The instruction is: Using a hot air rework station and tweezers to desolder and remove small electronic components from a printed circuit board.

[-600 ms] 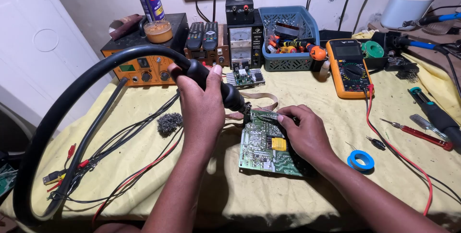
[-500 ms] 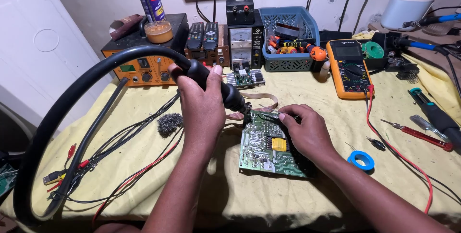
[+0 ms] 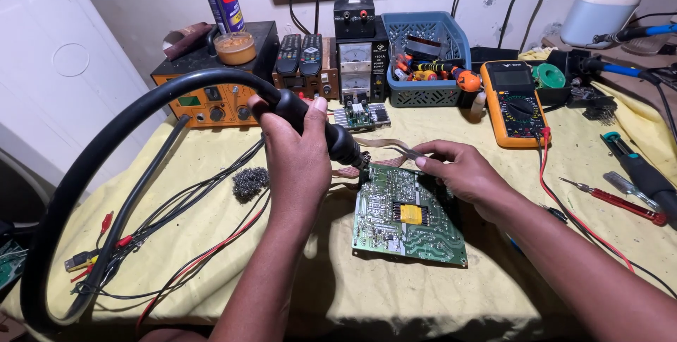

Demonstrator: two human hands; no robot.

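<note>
The green circuit board [image 3: 407,216] is laid flat on the yellow cloth of the bench [image 3: 211,257], near the middle, solder side up, with a yellow label at its centre. The black hot-air handle [image 3: 321,127] is gripped in the left hand [image 3: 296,155], fingers wrapped fully round it, and its nozzle is pointed down at the far left corner of the board; its thick black hose [image 3: 92,166] is looped away to the left. Tweezers [image 3: 402,150] are pinched between thumb and fingers of the right hand [image 3: 458,173], their tips brought to that same corner. Whether a part is gripped cannot be told. The work is judged to be under way at that corner, nothing yet seen lifted off. A multimeter [image 3: 515,102] is seen at the far right, a wad of steel wool [image 3: 250,182] to the left
</note>
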